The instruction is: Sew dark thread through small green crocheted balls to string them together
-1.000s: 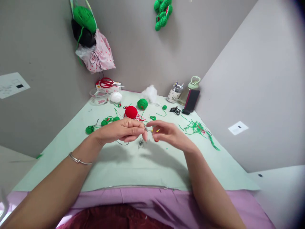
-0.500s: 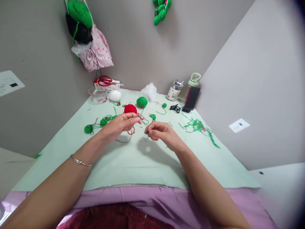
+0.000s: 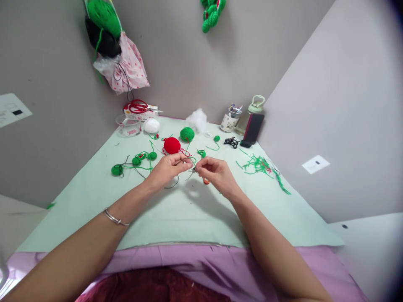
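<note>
My left hand (image 3: pixel 170 171), with a bracelet on the wrist, is closed in a pinch over the middle of the table, thumb against fingers. Facing it, my right hand (image 3: pixel 217 174) pinches a small bunch of dark thread (image 3: pixel 192 171), whose thin ends hang below the fingertips. Both sets of fingertips almost meet at this thread; the exact grip of the left fingers is too small to make out. A red yarn ball (image 3: pixel 172 145) lies just beyond my left hand. Orange scissor-like handles (image 3: pixel 206 181) show partly under my right hand.
Small green crocheted pieces (image 3: pixel 136 160) with trailing yarn lie left. Green yarn scraps (image 3: pixel 261 165) lie right. Behind are a green yarn ball (image 3: pixel 187 134), white stuffing (image 3: pixel 197 120), red scissors (image 3: pixel 138 106), a clear tub (image 3: pixel 129 126), a pen cup (image 3: pixel 229 121), a bottle (image 3: pixel 256 105) and a phone (image 3: pixel 253 129).
My left hand has moved right and slightly down, bringing its fingertips close to the right ones. My right hand has shifted slightly, still pinching the dark thread.
</note>
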Motion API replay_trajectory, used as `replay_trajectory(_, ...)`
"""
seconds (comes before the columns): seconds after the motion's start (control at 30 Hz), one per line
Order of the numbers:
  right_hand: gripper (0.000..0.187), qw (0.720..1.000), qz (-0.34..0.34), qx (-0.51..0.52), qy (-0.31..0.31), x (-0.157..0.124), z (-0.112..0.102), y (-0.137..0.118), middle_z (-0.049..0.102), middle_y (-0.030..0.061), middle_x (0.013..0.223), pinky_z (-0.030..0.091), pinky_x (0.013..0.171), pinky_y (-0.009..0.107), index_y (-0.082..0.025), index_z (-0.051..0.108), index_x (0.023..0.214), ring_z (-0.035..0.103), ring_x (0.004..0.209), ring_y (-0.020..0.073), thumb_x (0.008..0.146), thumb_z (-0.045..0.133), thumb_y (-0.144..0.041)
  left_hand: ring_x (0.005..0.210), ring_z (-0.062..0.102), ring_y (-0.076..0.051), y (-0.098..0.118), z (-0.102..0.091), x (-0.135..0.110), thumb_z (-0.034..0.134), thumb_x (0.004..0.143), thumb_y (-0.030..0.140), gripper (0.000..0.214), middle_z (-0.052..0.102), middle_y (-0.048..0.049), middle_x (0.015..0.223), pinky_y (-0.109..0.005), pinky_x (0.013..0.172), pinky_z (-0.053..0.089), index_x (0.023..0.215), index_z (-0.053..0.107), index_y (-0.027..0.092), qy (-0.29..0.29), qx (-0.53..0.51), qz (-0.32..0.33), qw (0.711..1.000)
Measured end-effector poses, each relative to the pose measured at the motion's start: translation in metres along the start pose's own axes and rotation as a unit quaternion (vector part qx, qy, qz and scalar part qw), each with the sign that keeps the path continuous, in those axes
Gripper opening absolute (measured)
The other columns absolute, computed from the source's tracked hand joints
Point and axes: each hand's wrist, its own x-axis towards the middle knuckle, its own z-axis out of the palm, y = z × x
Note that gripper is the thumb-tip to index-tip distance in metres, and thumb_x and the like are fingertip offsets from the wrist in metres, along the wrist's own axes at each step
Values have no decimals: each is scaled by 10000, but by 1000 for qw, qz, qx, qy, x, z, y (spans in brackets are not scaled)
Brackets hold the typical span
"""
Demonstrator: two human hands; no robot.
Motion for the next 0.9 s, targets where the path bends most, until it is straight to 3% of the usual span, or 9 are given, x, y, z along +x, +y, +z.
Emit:
replay_trajectory(0.27,121,991,38,104,74,11,-12,9,616,-8,665,450,590,239,-165,653,739,531,597,102,703,715,-263,474,224,-70,4,-10,1,737,799,362,227,303,84,537,-224,452,164,848,659,155,68,-117,4,991)
replay_trajectory(0.5,160,963,51,228,132,17,-21,9,679,25,816,486,597,213,-166,617,651,573,674,89,649,756,-245,432,177,-42,-2,-28,8,736,804,218,145,261,112,517,-174,421,172,838,613,148,134,-246,33,959)
replay_trajectory(0.67,144,927,70,327,170,21,-34,13,752,28,873,580,672,200,-184,643,682,689,797,128,618,772,-190,407,163,-40,-2,-38,11,688,808,152,62,239,113,490,-174,395,161,818,630,133,191,-288,50,937)
replay_trajectory(0.9,147,895,61,401,187,25,-43,10,720,-9,725,621,698,217,-200,615,717,733,781,149,661,735,-135,408,182,-36,-5,-42,12,700,802,158,68,246,109,491,-175,398,164,802,637,130,199,-281,54,937)
